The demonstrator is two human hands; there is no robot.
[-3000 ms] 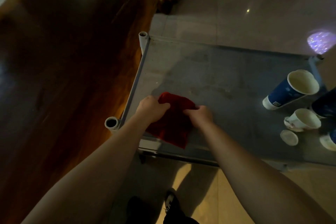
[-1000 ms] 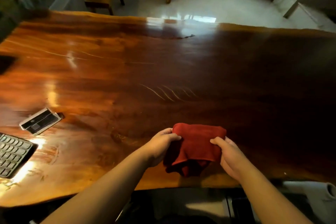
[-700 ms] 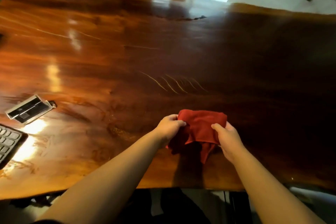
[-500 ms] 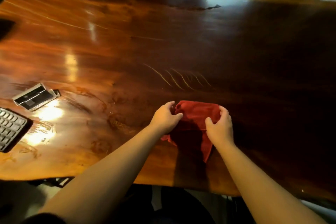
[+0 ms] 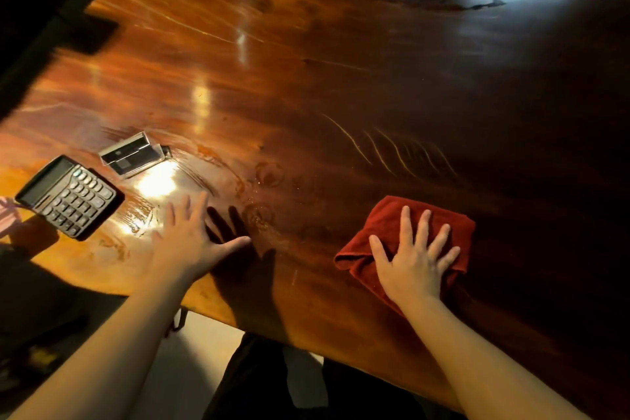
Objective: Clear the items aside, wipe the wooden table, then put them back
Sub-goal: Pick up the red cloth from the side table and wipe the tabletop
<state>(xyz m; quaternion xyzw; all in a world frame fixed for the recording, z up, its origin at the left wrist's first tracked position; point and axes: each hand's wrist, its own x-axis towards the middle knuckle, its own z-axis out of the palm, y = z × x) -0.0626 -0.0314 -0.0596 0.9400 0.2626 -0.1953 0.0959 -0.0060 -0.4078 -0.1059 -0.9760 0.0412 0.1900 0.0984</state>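
Observation:
A folded red cloth (image 5: 385, 232) lies flat on the glossy wooden table (image 5: 341, 78) near its front edge. My right hand (image 5: 414, 259) presses down on the cloth with its palm, fingers spread. My left hand (image 5: 194, 239) rests flat on the bare wood to the left of the cloth, fingers apart and holding nothing. Faint ring marks and smears show on the wood between my two hands.
A black calculator (image 5: 70, 196) lies at the table's left front. Just behind it sits a small clear plastic case (image 5: 131, 153). A dark flat object (image 5: 90, 34) lies at the far left edge. The table's front edge runs under my forearms.
My left hand let go of the cloth and moved left onto the bare wood. The cloth went from being held up in both hands to lying flat under my right palm.

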